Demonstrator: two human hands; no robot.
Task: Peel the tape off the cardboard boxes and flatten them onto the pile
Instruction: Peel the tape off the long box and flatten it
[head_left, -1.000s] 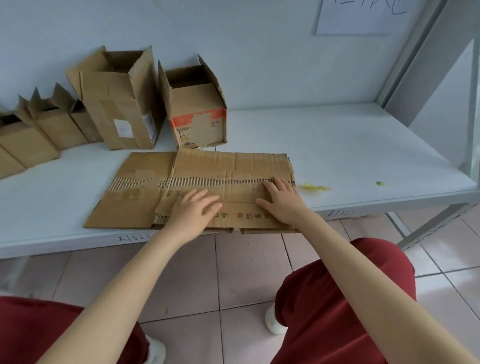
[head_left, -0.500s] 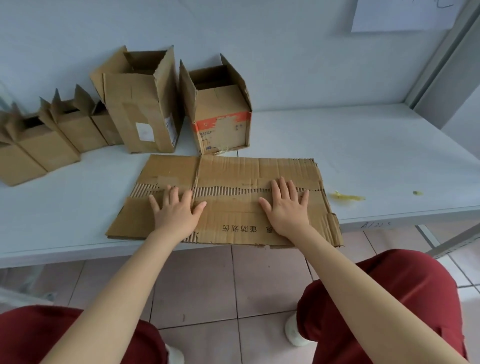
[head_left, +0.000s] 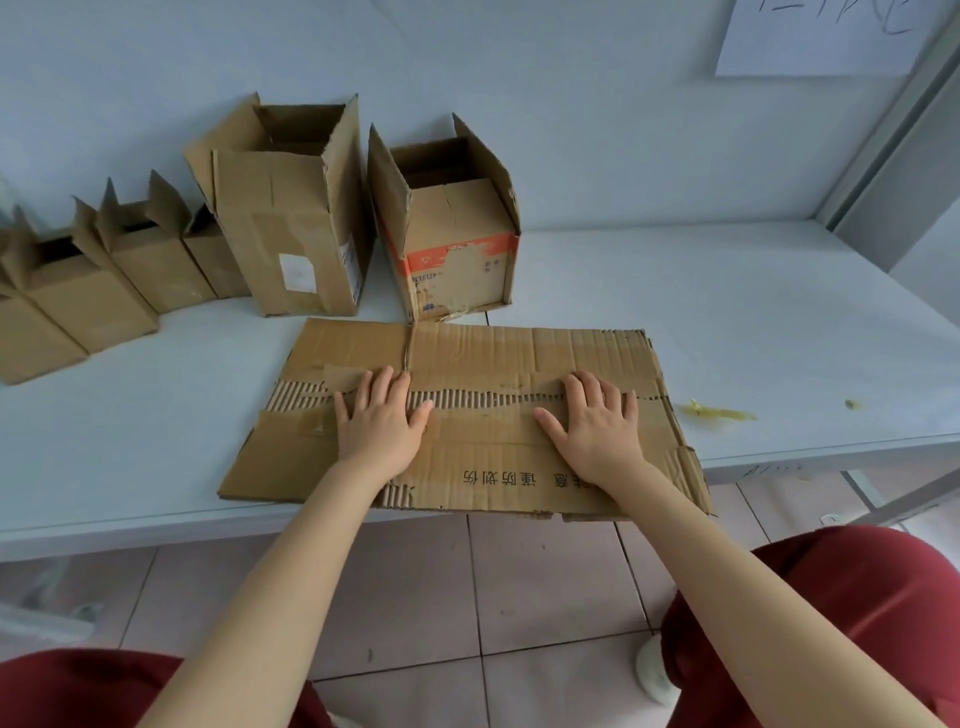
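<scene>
A flattened cardboard box (head_left: 483, 358) lies on the white table (head_left: 753, 312), its near edge hanging slightly over the table's front. A torn strip of bare corrugation runs across its middle. My left hand (head_left: 382, 426) presses flat on its left half, fingers straight. My right hand (head_left: 597, 423) presses flat on its right half, fingers spread. Behind it stand a tall open box (head_left: 291, 218) with a white label and a shorter open box (head_left: 457, 244) with an orange band.
Several small open boxes (head_left: 104, 280) line the back left of the table. Yellowish tape scraps (head_left: 717, 411) lie right of the flattened box. A wall runs along the back, a metal frame (head_left: 883, 114) at the right, and tiled floor lies below.
The flattened box has slid right along the table edge. Both hands went from curled on its near edge to lying flat and spread on it.
</scene>
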